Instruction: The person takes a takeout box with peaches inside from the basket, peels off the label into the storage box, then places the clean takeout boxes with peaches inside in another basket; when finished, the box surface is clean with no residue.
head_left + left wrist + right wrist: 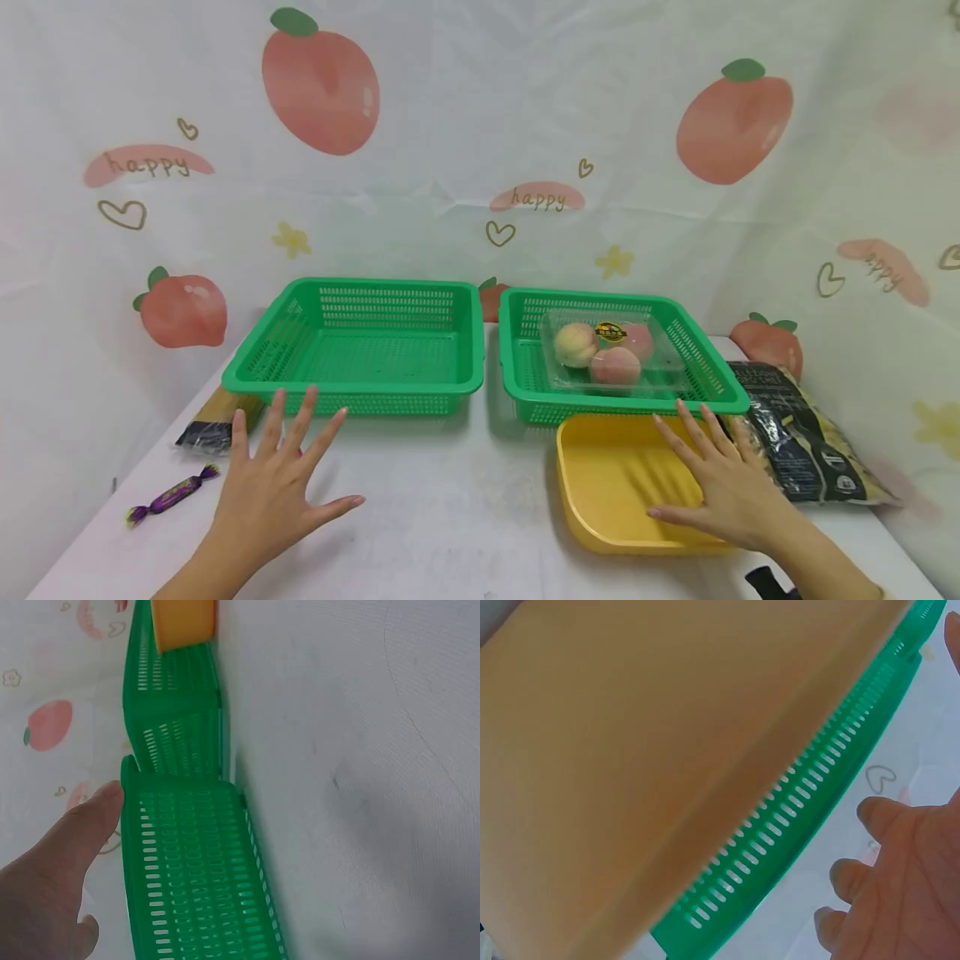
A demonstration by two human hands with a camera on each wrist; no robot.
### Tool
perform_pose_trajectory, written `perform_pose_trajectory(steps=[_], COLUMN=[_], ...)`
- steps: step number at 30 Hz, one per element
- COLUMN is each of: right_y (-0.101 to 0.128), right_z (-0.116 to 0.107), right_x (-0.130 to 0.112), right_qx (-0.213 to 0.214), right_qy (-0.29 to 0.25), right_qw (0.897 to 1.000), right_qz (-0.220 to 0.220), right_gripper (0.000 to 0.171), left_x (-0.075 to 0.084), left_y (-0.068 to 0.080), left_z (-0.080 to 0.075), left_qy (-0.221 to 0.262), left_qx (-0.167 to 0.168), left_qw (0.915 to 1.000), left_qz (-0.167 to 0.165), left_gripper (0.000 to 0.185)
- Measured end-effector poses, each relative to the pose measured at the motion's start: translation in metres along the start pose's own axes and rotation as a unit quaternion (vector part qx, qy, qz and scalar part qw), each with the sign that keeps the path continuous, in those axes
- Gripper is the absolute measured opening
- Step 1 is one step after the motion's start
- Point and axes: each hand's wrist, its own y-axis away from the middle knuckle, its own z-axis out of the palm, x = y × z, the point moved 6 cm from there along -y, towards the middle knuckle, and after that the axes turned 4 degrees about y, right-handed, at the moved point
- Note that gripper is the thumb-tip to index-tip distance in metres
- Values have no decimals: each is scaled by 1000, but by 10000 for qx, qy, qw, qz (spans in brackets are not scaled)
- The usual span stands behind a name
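Observation:
My left hand [272, 479] is held with fingers spread in front of the left green basket [375, 388], holding nothing. That basket has slotted walls and a bare floor. Over the yellow basin [600, 500], my right hand [723, 479] is spread too, with nothing in it; finger shadows fall inside the basin. Behind the basin, the right green basket [525, 392] contains a clear plastic box [558, 379] of peaches [615, 365]. In the right wrist view the yellow basin [630, 750] fills much of the frame, with the right hand [907, 877] at the side.
A purple wrapped candy [174, 495] lies left of the left hand. A brown and black packet [217, 421] is partly under the left basket. On the right lies a large black bag [806, 442]. A black object [765, 581] shows partly by the right forearm. A fruit-printed cloth [450, 125] hangs behind.

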Motion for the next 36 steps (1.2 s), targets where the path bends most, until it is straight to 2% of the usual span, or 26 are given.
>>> perform_pose_trajectory(steps=[17, 25, 32, 36], right_y=[-1, -2, -6, -10], right_z=[-1, -5, -15, -18], right_x=[7, 7, 10, 13], right_qx=[-338, -165, 69, 49], right_qy=[-39, -7, -15, -15], right_qw=[9991, 9997, 9999, 9999], right_qz=[254, 186, 144, 158], right_gripper=[103, 103, 107, 106], left_x=[3, 3, 3, 2], left_y=[-5, -6, -12, -15], left_z=[1, 2, -1, -1], left_qy=[80, 99, 129, 68], left_qx=[-18, 48, 273, 168], left_qw=[9999, 9999, 9992, 9995], left_qz=[58, 109, 246, 259], left_gripper=[95, 95, 94, 95])
